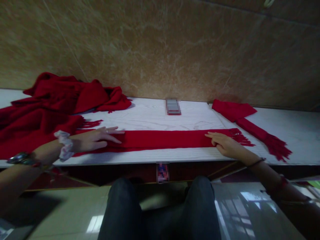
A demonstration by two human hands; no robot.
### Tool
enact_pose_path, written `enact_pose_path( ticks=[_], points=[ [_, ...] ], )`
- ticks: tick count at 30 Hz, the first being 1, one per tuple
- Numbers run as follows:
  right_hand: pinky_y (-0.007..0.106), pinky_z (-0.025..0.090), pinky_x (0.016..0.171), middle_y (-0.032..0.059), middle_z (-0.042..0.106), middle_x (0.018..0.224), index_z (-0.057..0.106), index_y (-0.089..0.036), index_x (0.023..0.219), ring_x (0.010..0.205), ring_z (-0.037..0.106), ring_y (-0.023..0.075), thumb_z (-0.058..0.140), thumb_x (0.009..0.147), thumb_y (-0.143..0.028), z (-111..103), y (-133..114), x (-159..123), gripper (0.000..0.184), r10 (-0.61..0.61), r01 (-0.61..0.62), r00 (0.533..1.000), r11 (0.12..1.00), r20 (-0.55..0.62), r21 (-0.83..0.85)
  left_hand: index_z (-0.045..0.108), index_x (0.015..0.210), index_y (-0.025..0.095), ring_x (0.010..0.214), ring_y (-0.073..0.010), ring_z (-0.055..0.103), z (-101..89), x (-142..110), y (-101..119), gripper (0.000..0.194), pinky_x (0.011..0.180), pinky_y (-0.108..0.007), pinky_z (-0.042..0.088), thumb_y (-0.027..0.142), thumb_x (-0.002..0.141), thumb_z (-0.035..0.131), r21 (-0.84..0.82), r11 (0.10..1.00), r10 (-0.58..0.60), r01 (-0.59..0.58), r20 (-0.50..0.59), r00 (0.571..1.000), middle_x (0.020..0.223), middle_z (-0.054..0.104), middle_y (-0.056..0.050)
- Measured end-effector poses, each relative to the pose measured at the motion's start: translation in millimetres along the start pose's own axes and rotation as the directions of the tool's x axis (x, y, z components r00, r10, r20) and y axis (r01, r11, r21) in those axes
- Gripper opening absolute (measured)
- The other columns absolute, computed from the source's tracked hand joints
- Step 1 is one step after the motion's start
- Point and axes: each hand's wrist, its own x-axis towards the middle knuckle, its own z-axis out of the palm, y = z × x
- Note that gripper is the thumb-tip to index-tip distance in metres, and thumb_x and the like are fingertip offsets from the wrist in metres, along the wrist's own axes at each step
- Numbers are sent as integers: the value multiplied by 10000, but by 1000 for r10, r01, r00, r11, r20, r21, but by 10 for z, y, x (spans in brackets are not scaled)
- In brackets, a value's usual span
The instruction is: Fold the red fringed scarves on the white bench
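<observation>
Workpiece: a red fringed scarf (160,139), laid lengthwise as a narrow strip near the front edge of the white surface (147,115) and roughly parallel to it. Its right-hand fringe (242,137) points toward the right end.

Left hand (93,138): grip wide, fingers spread over the left part of the strip, nothing clasped. Right hand (226,145): grip partly curled, index finger extended onto the cloth just short of the fringe. Whether it pinches a layer cannot be told.

Procedure, as judged: the step appears to be flattening and straightening the strip. Apply light, even pressure outward from the middle. Keep both long edges parallel to the front edge of the surface. Tension the cloth without stretching the knit, and comb the fringe straight.

Keep the left end distinct from the heap of red scarves (62,96) at the surface's back left. Keep the fringe clear of the folded red scarf (233,111), which slants from the back edge toward the front right.

Markings: the small item (173,106) at the back edge is pixelated. No brand, label or writing is legible.
</observation>
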Motion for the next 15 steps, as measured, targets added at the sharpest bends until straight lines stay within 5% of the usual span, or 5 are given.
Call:
enact_pose_path(
  ticks=[5, 8, 11, 15],
  points=[
    [436, 394, 996, 75, 595, 1195, 612, -201, 908, 1183, 482, 206, 386, 796, -112, 34, -373, 520, 268, 75, -53, 980, 991, -183, 125, 450, 1303, 184, 1333, -214, 227, 32, 641, 602, 537, 1072, -411, 211, 399, 930, 129, 40, 996, -76, 82, -139, 987, 1447, 286, -39],
    [531, 329, 1004, 103, 474, 1334, 512, -178, 1209, 1265, 375, 263, 371, 880, -261, 225, -610, 786, 368, 88, -83, 994, 993, -57, 87, 326, 1377, 225, 1349, -267, 165, 256, 925, 840, 503, 1058, -484, 203, 412, 922, 219, 97, 986, -124, 133, -89, 988, 1478, 199, -40],
    [591, 273, 998, 83, 368, 1413, 395, -214, 1333, 1299, 304, 293, 309, 913, -310, 383, -704, 873, 439, 58, -58, 993, 998, 105, -6, 287, 1391, 262, 1356, -288, 116, 406, 994, 801, 504, 1061, -516, 148, 422, 914, 270, 159, 982, -94, 98, -29, 995, 1488, 157, -34],
    [574, 270, 1004, 90, 331, 1433, 342, -204, 1367, 1307, 288, 285, 248, 929, -335, 456, -636, 927, 467, 40, -31, 988, 997, 150, -67, 244, 1402, 289, 1361, -287, 73, 374, 995, 580, 502, 1059, -530, 116, 428, 919, 247, 187, 980, -73, 71, 5, 997, 1495, 123, -16]
  ],
)
